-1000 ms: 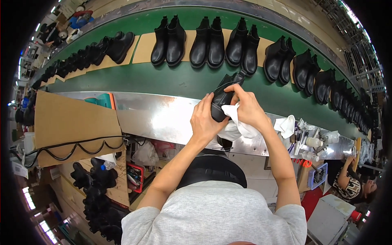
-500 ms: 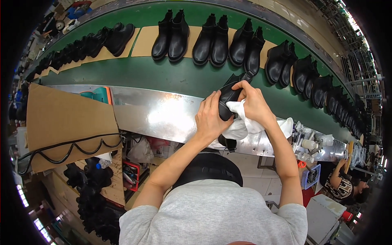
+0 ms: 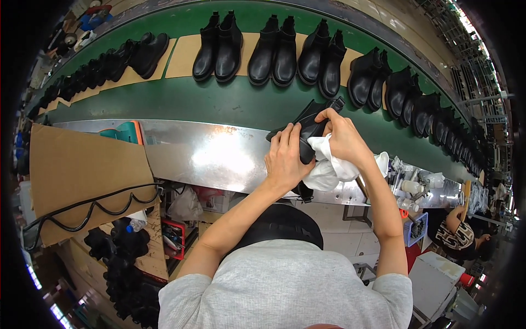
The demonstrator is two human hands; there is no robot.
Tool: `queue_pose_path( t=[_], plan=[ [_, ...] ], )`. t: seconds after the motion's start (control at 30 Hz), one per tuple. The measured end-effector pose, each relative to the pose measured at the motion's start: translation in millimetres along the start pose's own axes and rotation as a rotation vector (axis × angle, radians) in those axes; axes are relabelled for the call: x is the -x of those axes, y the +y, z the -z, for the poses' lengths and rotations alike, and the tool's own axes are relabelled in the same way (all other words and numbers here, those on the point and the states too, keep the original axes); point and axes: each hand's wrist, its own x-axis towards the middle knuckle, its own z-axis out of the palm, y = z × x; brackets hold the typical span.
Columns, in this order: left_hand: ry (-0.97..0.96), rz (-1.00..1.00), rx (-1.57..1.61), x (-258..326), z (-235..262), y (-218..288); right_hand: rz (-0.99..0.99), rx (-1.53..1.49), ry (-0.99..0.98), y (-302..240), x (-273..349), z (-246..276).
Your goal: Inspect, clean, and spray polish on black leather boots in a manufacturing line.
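Note:
A black ankle boot (image 3: 311,129) is held over the metal ledge, at the near edge of the green belt. My left hand (image 3: 286,158) wraps round its near left side, fingers across the upper and thumb low by the toe. On the other side my right hand (image 3: 345,138) pinches the boot's upper with thumb and forefinger. That same hand has a white cloth (image 3: 323,174) bunched under its palm, hanging down against the boot. Part of another black item (image 3: 304,192) shows below the cloth, mostly hidden.
Pairs of black boots (image 3: 270,57) stand on cardboard along the green belt (image 3: 219,98). A cardboard sheet (image 3: 87,175) with a coiled black cable is at left. Bottles (image 3: 412,187) sit on the metal ledge (image 3: 192,151) at right. Farther right is another person (image 3: 452,233).
The belt boots and cardboard sheet appear slightly farther left as the view shifts. In my hands the boot has turned a little. The person at right has bent lower.

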Motion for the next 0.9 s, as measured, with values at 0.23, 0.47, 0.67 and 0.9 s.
queue_pose_path(
  t=[0.23, 0.47, 0.67, 0.9],
  plan=[
    [-0.027, -0.001, -0.016, -5, -1, 4, -0.017, -0.069, -0.012, 6, -2, 2],
    [-0.027, -0.015, -0.030, -17, 4, 0, 0.185, -0.209, -0.029, 28, -3, 3],
    [-0.010, -0.021, -0.043, -21, 5, -3, 0.084, -0.167, 0.015, 22, -8, -1],
    [-0.100, 0.011, -0.012, -24, 9, -7, 0.186, -0.207, 0.023, 24, -11, -3]
  ],
)
